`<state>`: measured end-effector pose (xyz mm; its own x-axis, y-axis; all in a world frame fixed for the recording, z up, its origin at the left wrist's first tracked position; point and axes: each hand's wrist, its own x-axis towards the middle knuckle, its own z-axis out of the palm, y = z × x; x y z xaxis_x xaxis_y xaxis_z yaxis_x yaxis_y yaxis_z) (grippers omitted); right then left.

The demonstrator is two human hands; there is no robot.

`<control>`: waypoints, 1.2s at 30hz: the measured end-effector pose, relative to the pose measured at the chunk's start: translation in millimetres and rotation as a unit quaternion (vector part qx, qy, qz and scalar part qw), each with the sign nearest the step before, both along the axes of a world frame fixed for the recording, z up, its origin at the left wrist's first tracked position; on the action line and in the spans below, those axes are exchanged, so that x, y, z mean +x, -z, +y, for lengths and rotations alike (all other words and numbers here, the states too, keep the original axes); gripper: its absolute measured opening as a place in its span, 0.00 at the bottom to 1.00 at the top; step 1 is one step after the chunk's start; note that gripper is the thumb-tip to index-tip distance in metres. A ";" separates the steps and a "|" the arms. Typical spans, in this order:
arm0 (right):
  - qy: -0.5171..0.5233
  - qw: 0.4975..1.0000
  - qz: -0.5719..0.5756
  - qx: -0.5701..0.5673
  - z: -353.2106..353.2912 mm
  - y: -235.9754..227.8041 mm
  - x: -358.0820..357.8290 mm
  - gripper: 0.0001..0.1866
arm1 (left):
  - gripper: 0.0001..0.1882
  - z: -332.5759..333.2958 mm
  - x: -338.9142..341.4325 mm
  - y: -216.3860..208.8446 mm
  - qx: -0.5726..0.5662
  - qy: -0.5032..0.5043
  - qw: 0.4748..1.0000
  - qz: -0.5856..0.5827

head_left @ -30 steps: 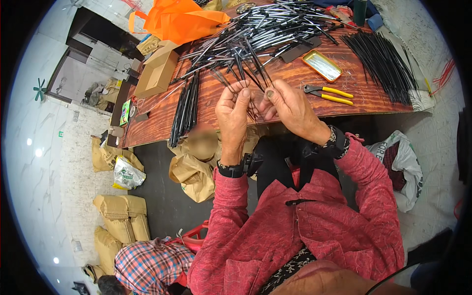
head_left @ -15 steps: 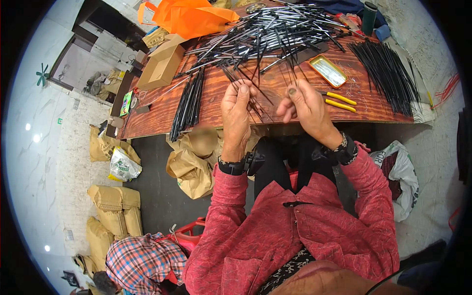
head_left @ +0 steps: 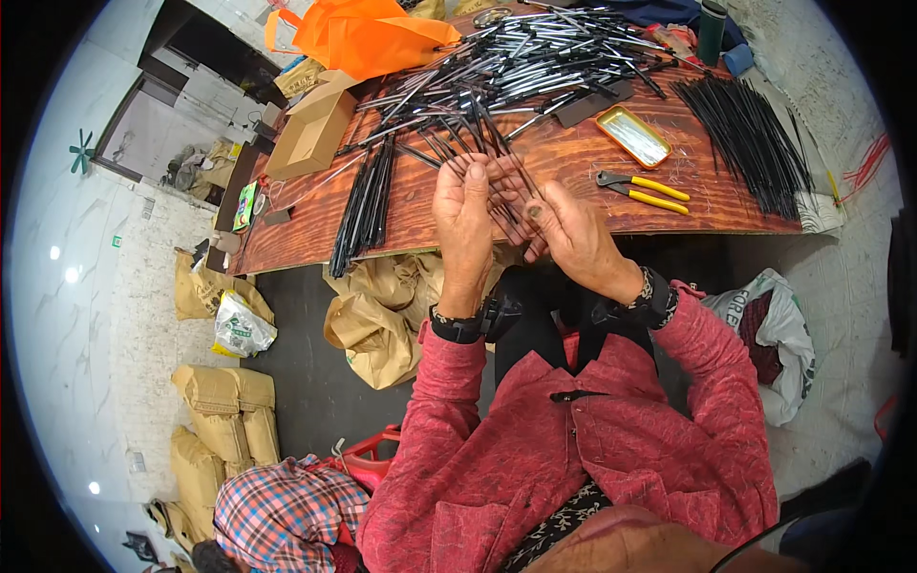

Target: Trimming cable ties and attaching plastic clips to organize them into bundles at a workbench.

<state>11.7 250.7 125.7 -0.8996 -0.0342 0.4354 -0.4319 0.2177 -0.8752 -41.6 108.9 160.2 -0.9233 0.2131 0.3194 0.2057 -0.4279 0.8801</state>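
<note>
Above the table's near edge, my left hand (head_left: 465, 224) is closed on several thin black rods (head_left: 482, 132) that fan out past its fingers. Right beside it, my right hand (head_left: 581, 244) has its thumb and fingers pressed on the ends of rods from the same bunch. The fingertips partly hide where the rods lie. To the right of my hands lies a pair of cutting pliers (head_left: 645, 191) with yellow handles. Beyond the pliers is a shallow tin (head_left: 634, 137) with a yellow rim.
A large heap of black and silver rods (head_left: 544, 57) covers the table's far side. Bundles of black rods lie at left (head_left: 366, 205) and right (head_left: 750, 148). An open cardboard box (head_left: 310, 129) stands far left, near an orange bag (head_left: 358, 38). A person in a plaid shirt (head_left: 287, 511) is lower left.
My right hand has moved left to meet my left hand, bringing its rods together with the others. The pliers' jaws now show fully. The left hand has hardly moved.
</note>
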 end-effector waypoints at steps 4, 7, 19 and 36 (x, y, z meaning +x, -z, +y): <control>0.019 0.998 0.037 0.055 -2.0 5.6 -1.9 0.10 | 0.08 4.7 6.2 -3.1 -0.011 0.001 1.000 0.016; -0.017 1.000 -0.022 -0.012 -4.7 -4.7 3.6 0.09 | 0.08 4.9 5.3 -0.2 -0.018 -0.006 0.999 0.031; -0.039 0.998 -0.049 0.000 -4.1 -15.0 6.5 0.07 | 0.08 3.9 2.7 4.4 -0.019 0.002 1.000 0.020; -0.043 0.997 -0.057 0.039 6.7 -12.0 9.0 0.08 | 0.15 8.5 3.3 1.4 -0.045 0.028 0.998 -0.018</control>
